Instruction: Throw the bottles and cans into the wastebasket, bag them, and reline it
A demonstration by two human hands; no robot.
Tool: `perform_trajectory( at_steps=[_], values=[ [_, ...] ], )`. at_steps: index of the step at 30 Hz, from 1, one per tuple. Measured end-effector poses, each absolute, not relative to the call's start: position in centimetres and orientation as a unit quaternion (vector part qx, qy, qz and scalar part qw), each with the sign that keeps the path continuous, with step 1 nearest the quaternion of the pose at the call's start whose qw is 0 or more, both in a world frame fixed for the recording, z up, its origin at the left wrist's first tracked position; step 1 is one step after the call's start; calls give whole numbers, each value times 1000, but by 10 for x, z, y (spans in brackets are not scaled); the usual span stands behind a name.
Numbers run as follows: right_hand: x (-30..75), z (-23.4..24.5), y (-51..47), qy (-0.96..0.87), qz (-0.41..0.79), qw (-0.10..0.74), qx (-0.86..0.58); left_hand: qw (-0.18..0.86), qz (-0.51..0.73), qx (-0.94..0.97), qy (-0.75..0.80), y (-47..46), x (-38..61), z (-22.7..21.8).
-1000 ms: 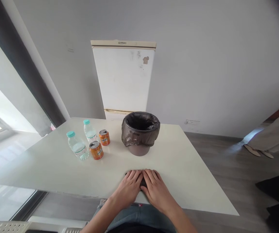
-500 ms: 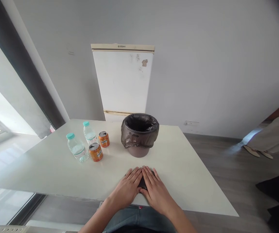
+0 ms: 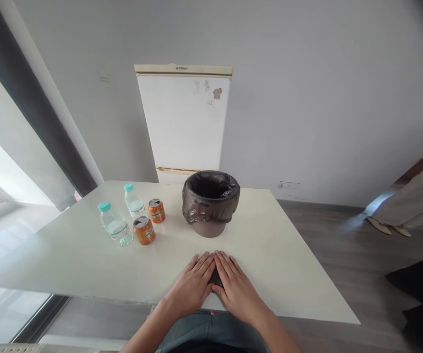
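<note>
My left hand (image 3: 193,283) and my right hand (image 3: 235,287) lie flat near the table's front edge, fingers stretched forward and their tips meeting. Beneath them is a dark flat object (image 3: 216,278), mostly covered, so its kind cannot be told. Straight ahead of the hands stands a brownish trash bin (image 3: 209,229), lined with a black plastic bag (image 3: 211,210) folded over its rim. To the left are two orange drink cans, a nearer one (image 3: 144,231) and a farther one (image 3: 156,211). Beside them stand two clear bottles with teal caps, a nearer one (image 3: 116,225) and a farther one (image 3: 135,203).
All of these stand on a pale table (image 3: 277,255). Behind it a white refrigerator (image 3: 184,122) is against the grey wall (image 3: 300,98). A person's legs in light trousers (image 3: 406,201) show at the far right. A window is at the left.
The view has shifted very slightly, so everything sits a little farther left. My hands and the objects on the table have otherwise stayed in place.
</note>
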State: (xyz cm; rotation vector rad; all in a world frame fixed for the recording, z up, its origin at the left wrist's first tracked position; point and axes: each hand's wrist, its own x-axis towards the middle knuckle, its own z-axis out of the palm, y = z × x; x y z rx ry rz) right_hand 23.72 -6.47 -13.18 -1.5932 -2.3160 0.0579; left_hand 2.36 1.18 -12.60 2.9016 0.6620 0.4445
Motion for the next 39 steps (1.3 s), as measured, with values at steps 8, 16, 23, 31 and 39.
perform_trajectory(
  at_steps=[8, 16, 23, 31, 39],
  values=[
    [240, -126, -62, -807, 64, 158, -566, 101, 202, 938, 265, 10, 17, -114],
    [332, -132, -49, -754, 74, 126, -640, 158, 245, 899, 325, 11, 17, -114],
    [452, -141, -46, -686, 77, 79, -719, 126, 245, 905, 324, 8, 20, -114],
    [505, -146, -44, -644, 45, 123, -754, 128, 241, 904, 328, 9, 22, -113],
    [500, -137, -50, -660, -42, 129, -739, 141, 228, 904, 332, 8, 20, -112]
  ],
)
